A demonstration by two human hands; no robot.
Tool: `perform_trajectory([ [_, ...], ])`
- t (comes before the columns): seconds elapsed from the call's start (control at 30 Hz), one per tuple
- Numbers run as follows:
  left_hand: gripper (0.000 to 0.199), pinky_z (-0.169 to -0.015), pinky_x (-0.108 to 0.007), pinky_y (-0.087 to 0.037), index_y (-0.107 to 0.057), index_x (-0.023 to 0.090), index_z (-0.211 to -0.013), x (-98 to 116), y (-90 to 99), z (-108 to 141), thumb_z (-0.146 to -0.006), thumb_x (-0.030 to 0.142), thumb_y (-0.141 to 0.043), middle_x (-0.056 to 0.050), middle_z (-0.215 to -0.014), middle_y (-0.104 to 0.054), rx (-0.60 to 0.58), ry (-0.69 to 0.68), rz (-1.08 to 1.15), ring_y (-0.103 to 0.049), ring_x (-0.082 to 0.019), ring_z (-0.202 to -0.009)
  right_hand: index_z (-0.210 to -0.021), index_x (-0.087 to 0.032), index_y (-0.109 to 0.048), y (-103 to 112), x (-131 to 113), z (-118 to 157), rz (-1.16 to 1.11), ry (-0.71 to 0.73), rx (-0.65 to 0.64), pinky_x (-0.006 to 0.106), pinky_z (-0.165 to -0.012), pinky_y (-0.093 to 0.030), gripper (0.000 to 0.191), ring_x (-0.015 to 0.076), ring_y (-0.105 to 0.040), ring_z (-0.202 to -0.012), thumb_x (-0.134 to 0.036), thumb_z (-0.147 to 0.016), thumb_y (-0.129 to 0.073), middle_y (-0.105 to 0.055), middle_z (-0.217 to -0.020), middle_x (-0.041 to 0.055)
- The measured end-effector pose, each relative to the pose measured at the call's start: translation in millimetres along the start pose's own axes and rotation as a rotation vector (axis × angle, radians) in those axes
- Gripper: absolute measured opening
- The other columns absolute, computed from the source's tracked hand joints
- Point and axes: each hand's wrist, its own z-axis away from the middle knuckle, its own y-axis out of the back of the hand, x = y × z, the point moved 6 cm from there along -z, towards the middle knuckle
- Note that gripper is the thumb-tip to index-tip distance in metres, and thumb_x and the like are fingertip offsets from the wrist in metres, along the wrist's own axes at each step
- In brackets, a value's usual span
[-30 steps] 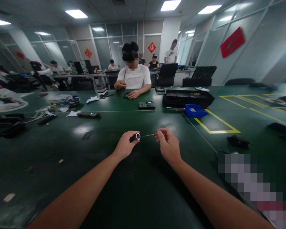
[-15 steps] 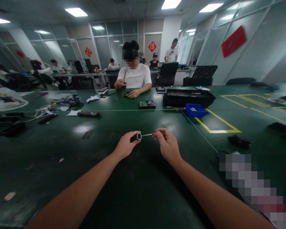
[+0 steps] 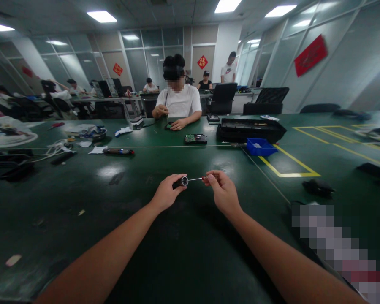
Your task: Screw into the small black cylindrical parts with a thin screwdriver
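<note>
My left hand is closed around a short black cylinder with a silvery ring at its open end, which faces right and towards me. Between finger and thumb, my right hand grips a screwdriver with a reddish handle. Its thin metal shaft points left and meets the rim of the cylinder; whether the tip goes inside, I cannot tell. Both hands are held above the green table, in front of me. My fingers cover most of the screwdriver handle.
Across the table a person in a white shirt works on a small circuit board. A hard drive, a black housing and a blue bin lie ahead. To the left is a dark tool; a black object sits right.
Almost nothing differs. The cylinder's open end has turned very slightly, while both hands keep their places and their grips.
</note>
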Motion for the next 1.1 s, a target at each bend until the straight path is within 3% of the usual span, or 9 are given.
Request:
perform_trajectory([
  [0.37,0.040,-0.113,-0.046,-0.039,-0.067,0.024,-0.127,1.0,0.4,-0.9,-0.087,0.020,-0.069,-0.007,-0.130,-0.067,0.015,-0.001,0.010,-0.059,-0.026,-0.123,-0.102,-0.020,-0.065,-1.4,-0.4,-2.1,-0.074,-0.027,0.008,0.040,-0.082,-0.056,0.032,0.0215,-0.071,-0.084,-0.049,-0.092,-0.058,-0.074,-0.092,0.0077],
  [0.63,0.043,-0.112,-0.045,-0.038,-0.065,0.026,-0.130,1.0,-0.4,0.8,-0.088,0.021,-0.069,-0.006,-0.131,-0.066,-0.013,-0.007,0.001,-0.057,-0.025,-0.125,-0.089,-0.019,-0.067,-4.5,31.9,-3.2,-0.288,-0.334,0.063,0.034,-0.066,-0.055,0.032,0.0186,-0.066,-0.067,-0.050,-0.086,-0.063,-0.072,-0.080,0.0075],
  [0.73,0.043,-0.112,-0.046,-0.038,-0.065,0.027,-0.131,1.9,-1.1,1.3,-0.088,0.022,-0.069,-0.006,-0.132,-0.066,-0.024,-0.017,-0.002,-0.057,-0.025,-0.125,-0.087,-0.019,-0.067,-6.6,36.1,-2.8,-0.303,-0.381,0.056,0.033,-0.064,-0.053,0.032,0.0180,-0.064,-0.064,-0.050,-0.087,-0.063,-0.071,-0.078,0.0070],
  [0.83,0.043,-0.111,-0.045,-0.039,-0.065,0.027,-0.130,2.0,-0.8,1.6,-0.088,0.022,-0.069,-0.006,-0.130,-0.066,-0.020,-0.017,-0.004,-0.058,-0.025,-0.123,-0.090,-0.018,-0.068,-2.6,27.9,-3.0,-0.201,-0.319,0.080,0.033,-0.066,-0.052,0.033,0.0180,-0.064,-0.067,-0.051,-0.089,-0.060,-0.072,-0.080,0.0069],
  [0.93,0.043,-0.110,-0.045,-0.040,-0.066,0.027,-0.130,2.1,-0.2,1.7,-0.088,0.022,-0.070,-0.006,-0.128,-0.067,-0.014,-0.018,-0.002,-0.058,-0.025,-0.122,-0.088,-0.019,-0.070,3.7,11.4,-2.9,0.041,-0.202,0.078,0.032,-0.065,-0.048,0.041,0.0189,-0.064,-0.067,-0.058,-0.091,-0.057,-0.072,-0.076,0.0057],
  [1.1,0.042,-0.109,-0.043,-0.041,-0.067,0.027,-0.128,1.6,0.1,1.0,-0.087,0.020,-0.072,-0.005,-0.127,-0.068,-0.011,-0.032,-0.001,-0.059,-0.024,-0.120,-0.060,-0.021,-0.061,8.8,-4.7,-0.7,0.334,-0.152,0.069,0.030,-0.053,-0.038,0.058,0.0157,-0.052,-0.048,-0.070,-0.089,-0.053,-0.056,-0.049,0.0000],
])
